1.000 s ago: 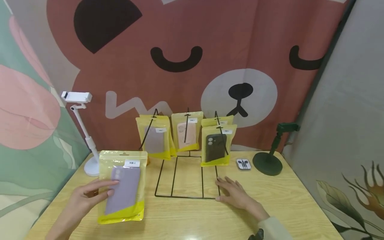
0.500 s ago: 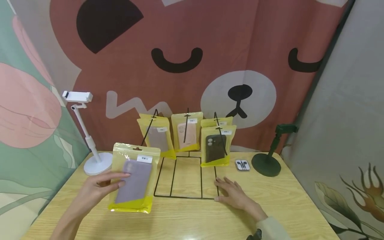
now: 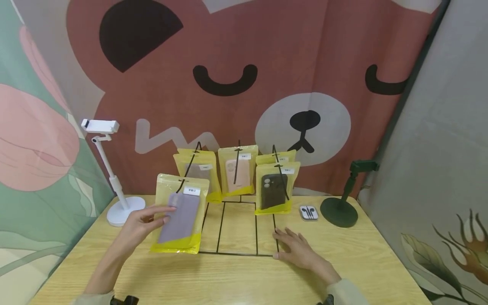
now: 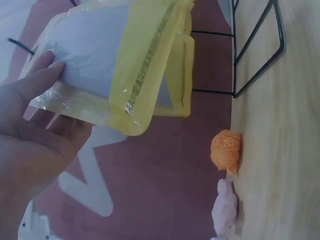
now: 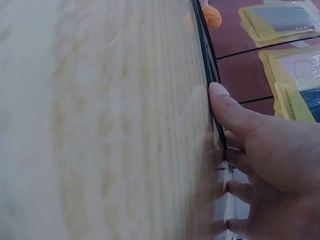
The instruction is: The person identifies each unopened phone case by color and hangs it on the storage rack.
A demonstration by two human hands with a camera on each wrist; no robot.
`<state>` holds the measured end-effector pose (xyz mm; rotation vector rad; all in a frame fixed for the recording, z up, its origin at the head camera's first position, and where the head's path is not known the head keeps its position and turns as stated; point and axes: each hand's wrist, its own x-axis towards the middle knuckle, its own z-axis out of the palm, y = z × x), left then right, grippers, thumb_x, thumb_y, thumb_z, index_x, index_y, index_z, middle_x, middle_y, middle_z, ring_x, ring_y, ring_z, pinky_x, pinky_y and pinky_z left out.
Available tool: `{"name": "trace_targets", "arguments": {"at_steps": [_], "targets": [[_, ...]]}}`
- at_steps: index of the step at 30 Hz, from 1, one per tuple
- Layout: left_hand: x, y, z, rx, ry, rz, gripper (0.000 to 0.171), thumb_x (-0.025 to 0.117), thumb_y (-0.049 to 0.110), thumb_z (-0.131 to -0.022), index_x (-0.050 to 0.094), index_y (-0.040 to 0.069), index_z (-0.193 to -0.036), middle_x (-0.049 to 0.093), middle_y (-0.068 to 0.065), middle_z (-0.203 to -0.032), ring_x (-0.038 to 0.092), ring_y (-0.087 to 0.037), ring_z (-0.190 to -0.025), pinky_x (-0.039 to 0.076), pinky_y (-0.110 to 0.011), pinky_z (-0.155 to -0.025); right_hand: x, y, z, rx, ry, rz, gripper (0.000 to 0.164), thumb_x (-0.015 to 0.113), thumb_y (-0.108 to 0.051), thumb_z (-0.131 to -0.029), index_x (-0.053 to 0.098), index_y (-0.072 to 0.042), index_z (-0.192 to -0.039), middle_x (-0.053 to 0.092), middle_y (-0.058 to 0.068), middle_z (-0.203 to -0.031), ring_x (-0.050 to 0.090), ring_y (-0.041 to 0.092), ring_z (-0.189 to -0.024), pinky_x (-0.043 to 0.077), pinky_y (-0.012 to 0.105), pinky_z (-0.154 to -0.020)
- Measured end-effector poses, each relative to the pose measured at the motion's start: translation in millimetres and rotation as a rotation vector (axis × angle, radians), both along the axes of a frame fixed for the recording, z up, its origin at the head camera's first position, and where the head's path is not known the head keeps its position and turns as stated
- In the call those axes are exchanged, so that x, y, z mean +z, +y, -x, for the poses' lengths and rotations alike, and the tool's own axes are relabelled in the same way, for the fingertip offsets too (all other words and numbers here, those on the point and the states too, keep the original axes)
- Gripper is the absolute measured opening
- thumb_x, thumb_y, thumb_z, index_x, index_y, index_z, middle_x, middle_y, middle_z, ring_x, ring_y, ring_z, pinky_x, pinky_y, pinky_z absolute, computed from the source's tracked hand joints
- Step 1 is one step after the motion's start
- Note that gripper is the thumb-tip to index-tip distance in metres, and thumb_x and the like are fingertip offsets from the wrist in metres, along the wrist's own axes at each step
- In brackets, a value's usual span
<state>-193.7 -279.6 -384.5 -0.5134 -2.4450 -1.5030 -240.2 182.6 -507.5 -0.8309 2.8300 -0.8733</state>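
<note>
My left hand [image 3: 142,224] pinches the left edge of a clear and yellow zip bag [image 3: 190,243] with a lilac phone case [image 3: 179,218] inside. The bag is off the table; the tip of the left hook of a black wire rack [image 3: 244,254] shows in front of it, through its hang hole. Behind it hangs a similar lilac-case bag [image 3: 214,178], partly covered. A pink-case bag [image 3: 238,171] hangs on the middle hook, and a black-case bag [image 3: 274,190] fronts another on the right one. My right hand [image 3: 297,250] rests at the rack's front right corner, thumb and fingertips touching the wire.
A white phone stand [image 3: 126,210] stands at the left and a dark green one [image 3: 339,212] at the right. Boxed earphones [image 3: 309,212] lie near the green stand. An orange yarn ball [image 4: 226,151] and a pink figure [image 4: 225,207] sit at the table's back.
My left hand has carried the bag right and toward the rack, from the table's left side to the left hook, whose tip now passes through the bag's hole. The right hand stays put.
</note>
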Motion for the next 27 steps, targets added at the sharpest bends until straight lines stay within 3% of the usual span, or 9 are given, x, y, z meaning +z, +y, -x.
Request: {"name": "trace_targets", "arguments": {"at_steps": [5,9,13,16,21,22,25,27], "targets": [[0.4,10,32.1,0.007,-0.013,-0.013,0.028,0.067,0.010,-0.091,0.069,0.006,-0.118,0.063,-0.007,-0.121,0.027,-0.009,-0.049,0.040,-0.029,-0.051,-0.8,0,-3.6,0.002,-0.009,0.011,0.068,0.066,-0.044,-0.088,0.049,-0.004,-0.140,0.037,0.018,-0.150,0.023,0.050,-0.138,0.008,0.076,-0.102],[-1.7,13,48.0,0.032,-0.060,-0.030,0.029,0.066,0.010,-0.091,0.068,0.004,-0.120,0.057,-0.018,-0.128,0.020,-0.007,-0.041,0.030,-0.028,-0.038,-3.5,-2,-7.0,0.002,-0.006,0.015,0.067,0.066,-0.043,-0.088,0.050,-0.003,-0.139,0.038,0.019,-0.149,0.024,0.051,-0.137,0.009,0.077,-0.100],[-5.4,11,56.4,0.041,-0.098,-0.067,0.031,0.067,0.019,-0.091,0.069,0.010,-0.121,0.060,-0.009,-0.125,0.019,-0.007,-0.037,0.026,-0.029,-0.034,-4.5,-2,-8.5,-0.001,-0.009,0.006,0.068,0.066,-0.045,-0.088,0.050,-0.004,-0.139,0.037,0.019,-0.150,0.023,0.050,-0.138,0.009,0.076,-0.101],[-6.5,11,60.1,0.050,-0.113,-0.084,0.032,0.067,0.026,-0.091,0.069,0.014,-0.121,0.065,-0.001,-0.106,0.019,-0.009,-0.035,0.026,-0.030,-0.031,-2.5,-1,-7.9,-0.004,-0.005,0.003,0.068,0.065,-0.045,-0.088,0.049,-0.004,-0.140,0.037,0.018,-0.150,0.023,0.050,-0.138,0.009,0.075,-0.103],[-7.4,10,63.3,0.040,-0.122,-0.094,0.033,0.064,0.032,-0.093,0.068,0.018,-0.122,0.066,-0.002,-0.111,0.016,-0.016,-0.035,0.025,-0.034,-0.029,0.2,-2,-4.1,-0.002,0.006,0.003,0.068,0.065,-0.045,-0.088,0.049,-0.005,-0.140,0.038,0.018,-0.150,0.023,0.050,-0.138,0.009,0.075,-0.103],[-8.1,9,62.4,0.035,-0.117,-0.084,0.034,0.063,0.033,-0.094,0.067,0.017,-0.124,0.060,-0.003,-0.127,0.029,-0.013,-0.038,0.030,-0.032,-0.032,0.4,-2,-3.6,-0.001,0.005,0.006,0.068,0.065,-0.045,-0.088,0.049,-0.004,-0.140,0.038,0.018,-0.150,0.023,0.050,-0.138,0.009,0.075,-0.103],[-11.9,6,52.7,0.046,-0.055,-0.063,0.033,0.062,0.029,-0.095,0.067,0.012,-0.124,0.052,-0.007,-0.136,0.053,-0.006,-0.073,0.042,-0.024,-0.048,0.0,-3,-2.1,0.006,-0.005,0.005,0.068,0.065,-0.046,-0.088,0.049,-0.004,-0.140,0.037,0.018,-0.150,0.022,0.050,-0.138,0.009,0.075,-0.103],[-15.5,4,41.3,0.069,0.040,-0.086,0.031,0.060,0.020,-0.096,0.066,0.005,-0.123,0.049,-0.010,-0.138,0.051,-0.003,-0.107,0.048,-0.017,-0.068,-0.1,-3,-0.5,0.010,-0.009,-0.003,0.068,0.065,-0.046,-0.088,0.049,-0.005,-0.140,0.037,0.017,-0.150,0.022,0.049,-0.139,0.008,0.075,-0.103]]}}
